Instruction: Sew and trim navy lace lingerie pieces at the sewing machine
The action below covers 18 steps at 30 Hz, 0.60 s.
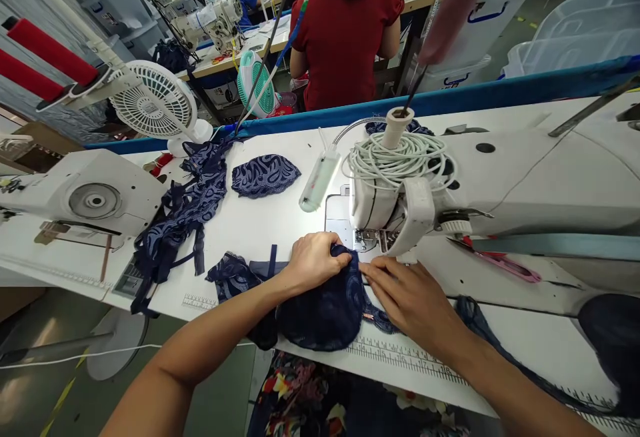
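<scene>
A navy lace-and-mesh garment (320,313) lies on the white sewing table in front of the sewing machine (420,203). Its upper edge is at the needle and presser foot. My left hand (316,262) pinches that edge between thumb and fingers, just left of the foot. On the right of the cloth, my right hand (407,293) has its fingers pressed together on the garment's edge, close below the foot. A lace cup piece (265,175) rests flat behind my left hand.
A heap of navy lace straps (200,190) lies left, beside a second machine (105,193) and a white fan (153,98). Pink-handled scissors (510,267) rest right. A lamp (320,180) stands behind the hands. A person in red (345,30) sits beyond the blue table edge.
</scene>
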Tool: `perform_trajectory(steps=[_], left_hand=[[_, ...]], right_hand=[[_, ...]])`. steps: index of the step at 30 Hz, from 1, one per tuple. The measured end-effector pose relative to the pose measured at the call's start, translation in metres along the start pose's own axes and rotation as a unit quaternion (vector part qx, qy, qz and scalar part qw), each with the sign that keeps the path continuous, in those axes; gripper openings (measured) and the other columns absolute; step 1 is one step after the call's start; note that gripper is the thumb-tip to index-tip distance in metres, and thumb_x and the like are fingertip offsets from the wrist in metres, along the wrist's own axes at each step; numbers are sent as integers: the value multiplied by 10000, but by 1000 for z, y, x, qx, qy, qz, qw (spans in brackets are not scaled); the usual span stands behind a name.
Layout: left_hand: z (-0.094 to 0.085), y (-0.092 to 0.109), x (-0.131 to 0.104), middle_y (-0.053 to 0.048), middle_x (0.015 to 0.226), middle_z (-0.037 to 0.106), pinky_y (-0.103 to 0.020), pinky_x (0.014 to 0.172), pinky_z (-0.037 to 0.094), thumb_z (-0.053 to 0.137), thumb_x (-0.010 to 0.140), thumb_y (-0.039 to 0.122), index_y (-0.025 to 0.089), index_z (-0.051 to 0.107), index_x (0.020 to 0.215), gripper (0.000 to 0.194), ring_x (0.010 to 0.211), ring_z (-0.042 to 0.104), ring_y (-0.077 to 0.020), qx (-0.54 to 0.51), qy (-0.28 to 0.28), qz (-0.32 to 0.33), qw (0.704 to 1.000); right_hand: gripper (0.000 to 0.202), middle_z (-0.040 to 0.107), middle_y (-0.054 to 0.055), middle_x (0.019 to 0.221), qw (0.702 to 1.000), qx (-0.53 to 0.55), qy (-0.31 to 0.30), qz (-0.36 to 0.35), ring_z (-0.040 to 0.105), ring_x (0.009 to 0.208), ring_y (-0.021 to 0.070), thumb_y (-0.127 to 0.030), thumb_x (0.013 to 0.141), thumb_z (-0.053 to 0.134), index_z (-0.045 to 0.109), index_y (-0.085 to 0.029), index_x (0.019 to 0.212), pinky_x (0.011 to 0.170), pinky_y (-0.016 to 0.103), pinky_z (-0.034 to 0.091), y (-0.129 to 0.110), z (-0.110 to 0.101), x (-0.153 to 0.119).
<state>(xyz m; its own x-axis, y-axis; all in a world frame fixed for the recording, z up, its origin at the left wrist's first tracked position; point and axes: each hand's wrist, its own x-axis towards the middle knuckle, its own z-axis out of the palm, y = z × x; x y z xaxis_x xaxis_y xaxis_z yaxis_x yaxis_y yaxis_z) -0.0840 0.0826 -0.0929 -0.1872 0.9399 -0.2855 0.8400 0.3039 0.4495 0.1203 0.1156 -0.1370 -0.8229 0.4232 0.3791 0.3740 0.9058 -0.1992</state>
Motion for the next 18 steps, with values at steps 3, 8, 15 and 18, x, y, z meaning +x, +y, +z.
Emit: perform_trajectory(steps=[3, 8, 15, 18], left_hand=[[-2, 1, 2, -20, 784, 699, -285, 631, 436, 635, 800, 362, 230, 692, 856, 154, 746, 639, -223, 8, -7, 6, 1000], [10, 4, -21, -86, 1093, 686, -413, 959, 450, 566, 893, 248, 194, 630, 1043, 171, 1118, 597, -268, 79, 74, 120, 987], [46, -15, -60, -136, 1369, 576, -604, 1200, -50, 467, 973, 447, 117, 457, 1382, 526, 1383, 407, -272, 173, 200, 301, 916], [46, -22, -58, -110, 1373, 579, -644, 1164, -124, 447, 981, 424, 156, 496, 1364, 470, 1388, 403, -273, 171, 187, 310, 916]], right_hand=[[364, 643, 88, 869, 999, -40, 17, 1, 580, 831, 231, -124, 969, 397, 600, -192, 1263, 738, 369, 389, 4, 1, 2], [347, 663, 82, 929, 996, -87, 23, 10, 549, 764, 207, -120, 955, 410, 636, -186, 1209, 734, 371, 369, 1, 4, 6], [378, 690, 65, 923, 995, -93, -30, 16, 605, 855, 219, -73, 909, 442, 641, -220, 1194, 771, 351, 403, 2, -8, 9], [427, 674, 45, 786, 996, -78, -46, 14, 607, 723, 194, -54, 869, 476, 617, -234, 1229, 681, 313, 419, 11, -9, 16]])
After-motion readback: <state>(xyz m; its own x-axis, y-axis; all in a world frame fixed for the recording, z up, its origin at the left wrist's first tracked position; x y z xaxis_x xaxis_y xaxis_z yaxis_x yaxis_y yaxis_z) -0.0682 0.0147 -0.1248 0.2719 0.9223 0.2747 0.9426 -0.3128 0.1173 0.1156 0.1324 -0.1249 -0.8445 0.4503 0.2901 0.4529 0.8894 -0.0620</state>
